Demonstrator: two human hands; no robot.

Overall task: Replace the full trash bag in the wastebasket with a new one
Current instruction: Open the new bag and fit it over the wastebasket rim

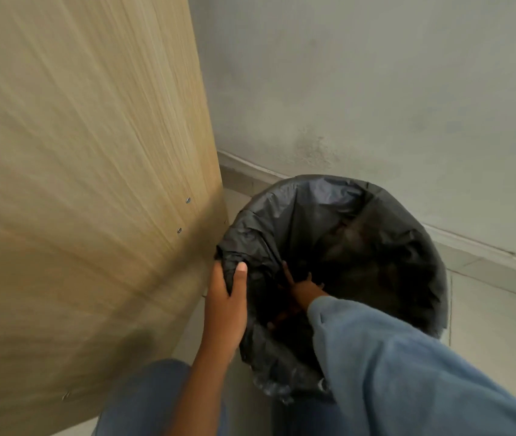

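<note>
**Both hands working at the black bag in the wastebasket**

A round wastebasket (439,294) is standing on the pale tiled floor (495,325), and a crinkled black plastic trash bag (322,215) is lining it, its edge folded out over the rim all the way round. The basket is sitting just beside the light wood-grain side panel (77,184) of a piece of furniture, which is rising to the left of it, and near the grey painted wall (376,89) and its pale baseboard (486,253) behind it.

The left hand (226,306) is gripping the bag at the left side of the basket's rim, with the thumb pressing down on top of a gathered bunch of black plastic and the fingers curling round it from outside. The forearm behind it is bare.

The right hand (300,289) is reaching down inside the basket, below the rim, with its arm in a loose blue sleeve (407,372) crossing over the near edge. Its fingers are lying against the dark inner plastic on the left side; the shadow in there makes it impossible to tell whether they are spread or pinching the bag.

Blue trouser legs (143,401) are showing in front of the basket, at the bottom of the view.
</note>
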